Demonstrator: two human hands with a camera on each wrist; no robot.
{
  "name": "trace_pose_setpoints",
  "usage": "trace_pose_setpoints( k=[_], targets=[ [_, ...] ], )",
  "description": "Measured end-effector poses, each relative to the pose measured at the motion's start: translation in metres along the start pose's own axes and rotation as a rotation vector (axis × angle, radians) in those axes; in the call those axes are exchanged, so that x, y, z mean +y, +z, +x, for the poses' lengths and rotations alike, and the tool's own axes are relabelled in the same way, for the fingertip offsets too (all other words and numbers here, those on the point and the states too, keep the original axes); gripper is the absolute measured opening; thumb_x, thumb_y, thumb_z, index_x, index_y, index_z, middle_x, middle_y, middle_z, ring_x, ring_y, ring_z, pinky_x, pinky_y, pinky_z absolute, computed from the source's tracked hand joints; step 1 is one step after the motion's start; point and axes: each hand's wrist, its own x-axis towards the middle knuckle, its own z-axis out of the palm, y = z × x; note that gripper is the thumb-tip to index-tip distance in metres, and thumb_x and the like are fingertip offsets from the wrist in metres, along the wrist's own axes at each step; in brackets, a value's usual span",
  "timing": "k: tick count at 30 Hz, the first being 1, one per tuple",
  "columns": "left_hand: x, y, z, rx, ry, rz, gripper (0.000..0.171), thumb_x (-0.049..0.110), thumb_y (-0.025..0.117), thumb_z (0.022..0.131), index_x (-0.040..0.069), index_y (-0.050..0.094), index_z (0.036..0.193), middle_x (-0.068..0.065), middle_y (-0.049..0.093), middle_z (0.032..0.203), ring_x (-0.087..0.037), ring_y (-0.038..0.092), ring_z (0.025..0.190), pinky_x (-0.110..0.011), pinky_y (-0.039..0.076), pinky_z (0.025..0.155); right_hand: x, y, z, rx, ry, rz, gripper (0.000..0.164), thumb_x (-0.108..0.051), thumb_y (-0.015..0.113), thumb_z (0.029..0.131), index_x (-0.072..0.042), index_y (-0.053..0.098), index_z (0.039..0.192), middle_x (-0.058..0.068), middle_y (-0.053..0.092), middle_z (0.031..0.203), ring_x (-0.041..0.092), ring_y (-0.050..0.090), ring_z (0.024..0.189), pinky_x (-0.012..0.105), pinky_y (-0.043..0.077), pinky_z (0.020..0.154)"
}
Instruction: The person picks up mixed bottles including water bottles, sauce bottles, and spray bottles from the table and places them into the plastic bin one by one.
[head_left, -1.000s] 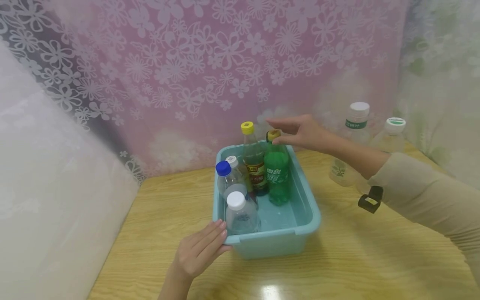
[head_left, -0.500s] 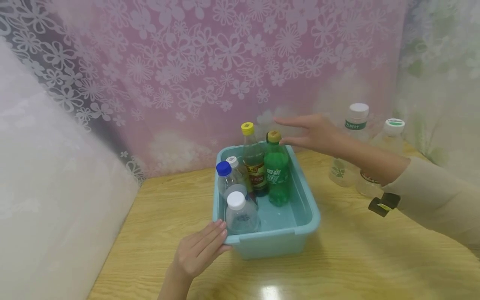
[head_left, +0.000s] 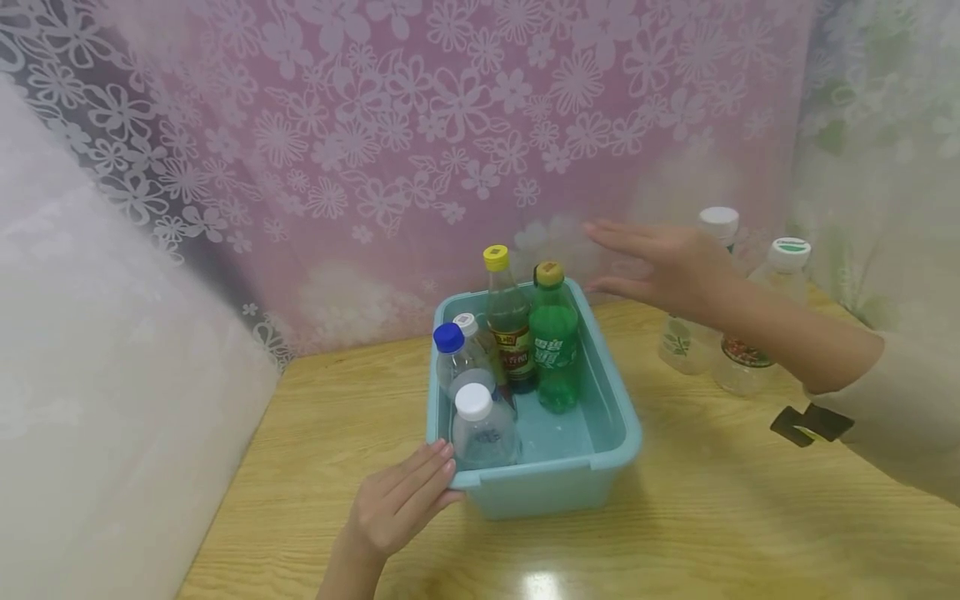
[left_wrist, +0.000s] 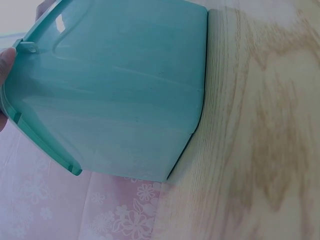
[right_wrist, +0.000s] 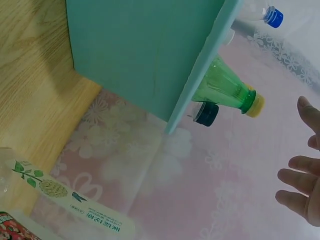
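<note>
A light-blue plastic tub (head_left: 540, 492) stands on the wooden table. My left hand (head_left: 401, 500) grips its near-left corner, fingers over the rim and thumb below. Inside, a green soda bottle (head_left: 553, 342) with a yellow cap stands upright beside a yellow-capped vinegar bottle (head_left: 512, 333). Clear bottles with a blue cap (head_left: 448, 337), a white cap (head_left: 465, 323) and another white cap (head_left: 473, 402) fill the left side. A dark-capped bottle (right_wrist: 206, 114), mostly hidden, shows behind the green one in the right wrist view. My right hand (head_left: 675, 262), fingers extended and holding nothing, hovers right of the green bottle.
Two clear, white-capped bottles stand on the table right of the tub: a farther bottle (head_left: 678, 346) partly behind my right hand, and a nearer bottle (head_left: 783, 275) partly behind my forearm. A pink floral curtain (head_left: 420, 167) hangs behind the table (head_left: 330, 400).
My right hand has drawn back to the right, away from the green soda bottle's cap. The green bottle stays in the tub. My left hand keeps its place on the rim.
</note>
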Motion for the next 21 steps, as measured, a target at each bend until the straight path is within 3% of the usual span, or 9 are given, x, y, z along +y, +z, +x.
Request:
trace_pose_setpoints(
  k=[7, 11, 13, 15, 17, 19, 21],
  targets=[
    [0.0, -0.001, 0.005, 0.001, 0.003, 0.002, 0.022, 0.016, 0.066, 0.088, -0.005, 0.071, 0.086, -0.016, 0.072, 0.078, -0.023, 0.071, 0.067, -0.024, 0.061, 0.06, 0.001, -0.011, -0.006, 0.069, -0.035, -0.067, 0.067, -0.062, 0.046, 0.09, -0.003, 0.066, 0.116, 0.019, 0.065, 0.112, 0.039, 0.068, 0.081, 0.034, 0.052, 0.039],
    [-0.001, -0.002, 0.008, 0.0, 0.004, 0.005, 0.022, 0.016, 0.066, 0.089, -0.005, 0.071, 0.085, -0.016, 0.072, 0.075, -0.022, 0.071, 0.064, -0.024, 0.061, 0.059, 0.001, -0.019, -0.012, 0.078, -0.043, -0.165, 0.067, -0.063, 0.042, 0.091, -0.005, 0.067, 0.116, 0.018, 0.067, 0.109, 0.031, 0.066, 0.056, 0.023, 0.034, 0.028],
    [-0.001, -0.002, 0.009, 0.003, 0.005, 0.005, 0.022, 0.016, 0.066, 0.089, -0.005, 0.071, 0.085, -0.016, 0.071, 0.075, -0.022, 0.071, 0.063, -0.024, 0.061, 0.059, 0.002, -0.024, -0.014, 0.08, -0.051, -0.212, 0.067, -0.062, 0.042, 0.092, -0.005, 0.067, 0.115, 0.017, 0.068, 0.107, 0.03, 0.064, 0.052, 0.021, 0.027, 0.027],
    [-0.001, -0.002, 0.009, 0.004, 0.006, 0.005, 0.022, 0.016, 0.066, 0.089, -0.005, 0.071, 0.084, -0.016, 0.071, 0.075, -0.022, 0.07, 0.063, -0.023, 0.061, 0.058, 0.003, -0.029, -0.017, 0.067, -0.033, -0.252, 0.068, -0.064, 0.04, 0.091, -0.005, 0.068, 0.115, 0.016, 0.069, 0.107, 0.029, 0.066, 0.056, 0.023, 0.041, 0.033],
    [0.0, -0.001, 0.009, 0.0, 0.004, 0.001, 0.022, 0.016, 0.066, 0.089, -0.005, 0.07, 0.084, -0.016, 0.072, 0.075, -0.022, 0.071, 0.064, -0.023, 0.061, 0.058, 0.004, -0.033, -0.02, 0.069, -0.001, -0.256, 0.07, -0.065, 0.039, 0.091, -0.006, 0.068, 0.114, 0.017, 0.069, 0.106, 0.036, 0.069, 0.073, 0.036, 0.057, 0.048],
    [0.0, -0.001, 0.009, -0.004, 0.001, 0.001, 0.022, 0.016, 0.066, 0.089, -0.005, 0.071, 0.085, -0.016, 0.072, 0.076, -0.022, 0.071, 0.064, -0.023, 0.061, 0.059, 0.006, -0.037, -0.023, 0.069, 0.027, -0.261, 0.071, -0.066, 0.039, 0.09, -0.006, 0.068, 0.113, 0.018, 0.068, 0.107, 0.039, 0.068, 0.085, 0.047, 0.059, 0.06],
    [0.0, -0.001, 0.008, -0.009, -0.003, 0.001, 0.022, 0.016, 0.066, 0.089, -0.005, 0.071, 0.085, -0.016, 0.072, 0.076, -0.022, 0.071, 0.064, -0.024, 0.061, 0.06, 0.009, -0.041, -0.025, 0.089, 0.041, -0.285, 0.073, -0.068, 0.037, 0.09, -0.005, 0.069, 0.112, 0.018, 0.068, 0.106, 0.041, 0.066, 0.086, 0.04, 0.058, 0.052]
  ],
)
